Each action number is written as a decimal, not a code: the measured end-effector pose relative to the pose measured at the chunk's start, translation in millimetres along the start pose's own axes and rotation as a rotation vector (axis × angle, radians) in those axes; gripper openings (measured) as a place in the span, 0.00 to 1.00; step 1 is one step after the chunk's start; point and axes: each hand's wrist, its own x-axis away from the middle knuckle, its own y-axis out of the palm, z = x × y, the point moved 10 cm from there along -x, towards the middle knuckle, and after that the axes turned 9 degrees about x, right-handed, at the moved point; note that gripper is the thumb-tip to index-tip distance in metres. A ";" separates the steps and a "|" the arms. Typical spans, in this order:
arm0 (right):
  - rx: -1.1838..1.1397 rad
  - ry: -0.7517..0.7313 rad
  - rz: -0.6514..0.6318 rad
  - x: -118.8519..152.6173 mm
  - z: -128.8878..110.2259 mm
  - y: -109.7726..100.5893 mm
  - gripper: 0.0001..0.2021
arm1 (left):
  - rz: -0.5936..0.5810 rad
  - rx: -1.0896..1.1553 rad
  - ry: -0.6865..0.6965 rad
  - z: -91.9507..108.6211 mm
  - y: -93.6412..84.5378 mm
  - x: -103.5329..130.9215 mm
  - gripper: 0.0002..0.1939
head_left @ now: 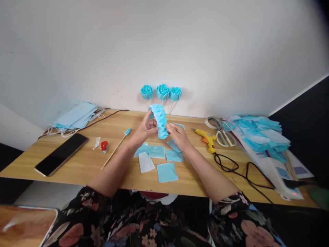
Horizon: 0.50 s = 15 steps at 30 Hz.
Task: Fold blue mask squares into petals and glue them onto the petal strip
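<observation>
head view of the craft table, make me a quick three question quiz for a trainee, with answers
1. True or false: the black phone lies to the left of the yellow glue gun.
2. How many full blue flowers show against the wall?
3. What do the left hand and right hand hold between them?

Key: 1. True. 2. Three. 3. A pleated blue strip.

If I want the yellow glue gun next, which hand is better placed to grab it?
Probably your right hand: the yellow glue gun lies on that side, handle toward you. Your left hand is farther off, though both hands hold the pleated blue strip.
</observation>
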 end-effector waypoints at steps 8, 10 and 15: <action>-0.104 0.067 -0.021 -0.5 12.7 5.0 0.19 | 0.023 0.053 -0.027 0.3 -0.6 0.8 0.58; -0.189 0.087 -0.033 -2.2 16.7 6.0 0.22 | 0.047 0.061 0.002 2.2 -5.8 -1.1 0.58; -0.180 0.079 -0.120 -1.9 14.1 14.7 0.21 | 0.117 0.061 0.052 4.0 -16.2 -3.8 0.55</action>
